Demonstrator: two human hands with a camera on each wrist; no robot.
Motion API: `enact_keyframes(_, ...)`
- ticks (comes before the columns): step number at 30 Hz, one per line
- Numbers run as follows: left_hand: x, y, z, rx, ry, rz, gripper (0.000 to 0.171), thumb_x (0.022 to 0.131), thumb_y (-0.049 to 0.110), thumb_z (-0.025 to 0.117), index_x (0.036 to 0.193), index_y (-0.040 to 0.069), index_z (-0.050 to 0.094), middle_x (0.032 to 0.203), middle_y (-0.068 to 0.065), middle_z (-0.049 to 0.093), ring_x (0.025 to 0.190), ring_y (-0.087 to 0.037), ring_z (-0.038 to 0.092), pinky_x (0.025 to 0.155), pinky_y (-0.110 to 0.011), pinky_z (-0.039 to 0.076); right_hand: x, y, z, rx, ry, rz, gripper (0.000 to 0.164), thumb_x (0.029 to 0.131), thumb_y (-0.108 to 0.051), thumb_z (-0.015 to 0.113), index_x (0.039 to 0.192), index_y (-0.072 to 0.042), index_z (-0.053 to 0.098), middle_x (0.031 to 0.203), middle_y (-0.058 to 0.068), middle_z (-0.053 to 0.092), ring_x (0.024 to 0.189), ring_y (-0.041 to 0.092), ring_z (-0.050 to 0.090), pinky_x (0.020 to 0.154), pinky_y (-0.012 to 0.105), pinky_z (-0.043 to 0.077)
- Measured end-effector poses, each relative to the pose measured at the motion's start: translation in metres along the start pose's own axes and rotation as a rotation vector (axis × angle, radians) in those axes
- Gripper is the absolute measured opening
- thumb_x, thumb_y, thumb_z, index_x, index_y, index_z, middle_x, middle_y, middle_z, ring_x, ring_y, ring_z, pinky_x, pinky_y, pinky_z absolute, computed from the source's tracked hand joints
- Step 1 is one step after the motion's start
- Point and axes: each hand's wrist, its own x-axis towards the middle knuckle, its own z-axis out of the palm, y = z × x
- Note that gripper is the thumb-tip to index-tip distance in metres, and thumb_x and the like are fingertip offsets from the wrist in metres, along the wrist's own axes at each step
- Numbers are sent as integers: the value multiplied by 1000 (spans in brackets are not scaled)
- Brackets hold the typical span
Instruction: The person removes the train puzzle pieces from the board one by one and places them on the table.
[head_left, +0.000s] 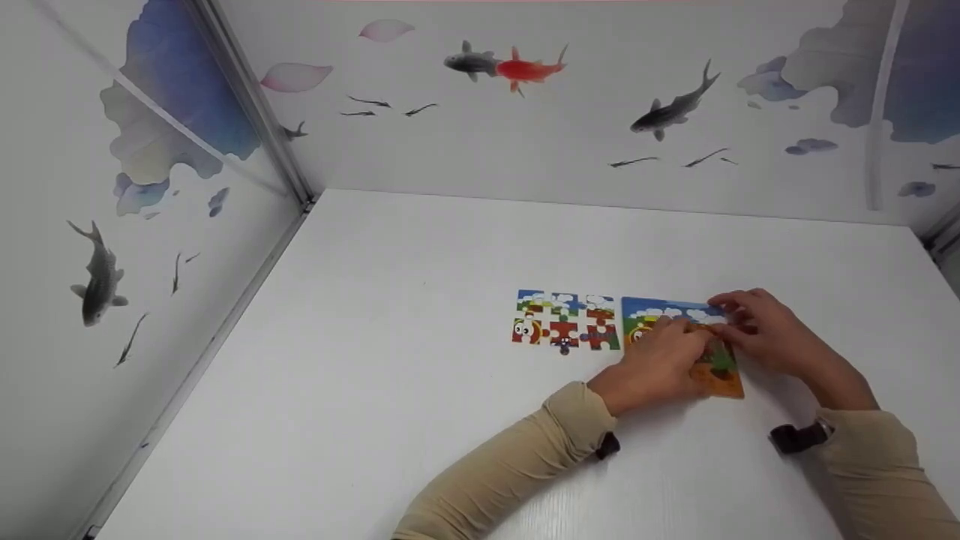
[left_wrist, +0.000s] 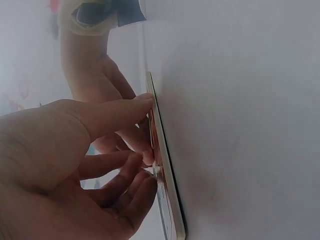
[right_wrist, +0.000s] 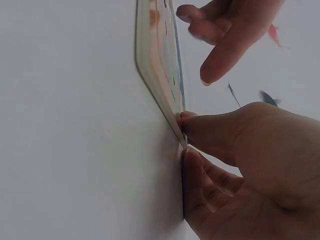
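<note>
A jigsaw puzzle board with a cartoon picture lies flat on the white table. My left hand reaches over it from the front, its fingers loosely bent and spread from the thumb, with nothing visible between them. At the far right corner of the board my right hand pinches the edge, the thumb on the picture side and a finger at the rim. In the right wrist view the right thumb sits right at that corner of the board. Much of the picture's middle is hidden under both hands.
Left of the board, several loose jigsaw pieces lie in two rows on the white table. Panels painted with fish stand along the back and left. A dark strap hangs at the right cuff.
</note>
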Motion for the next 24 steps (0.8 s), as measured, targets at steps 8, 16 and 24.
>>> enact_keyframes(8, 2, -2, 0, 47, -2, 21, 58, 98, 50, 79, 149, 26, 61, 135, 16, 67, 127, -3, 57, 119, -20, 39, -1, 1, 1, -2, 12, -21, 46, 108, -13, 67, 149, 1, 55, 136, 30, 53, 122, 50, 61, 108, 69, 51)
enact_keyframes(16, 3, -3, 0, 13, -2, 21, 58, 96, 49, 81, 147, 26, 64, 132, 16, 68, 125, -3, 55, 118, -18, 38, 0, 1, 1, 2, 15, -28, 45, 107, -14, 68, 148, 1, 55, 134, 29, 53, 123, 50, 61, 108, 69, 51)
enact_keyframes(24, 3, -5, 0, -45, -13, 13, 54, 96, 46, 83, 144, 29, 67, 130, 17, 69, 125, -2, 53, 117, -17, 37, -1, 2, 0, 3, 8, -23, 46, 108, -16, 68, 149, 1, 55, 135, 29, 52, 123, 51, 60, 108, 69, 51)
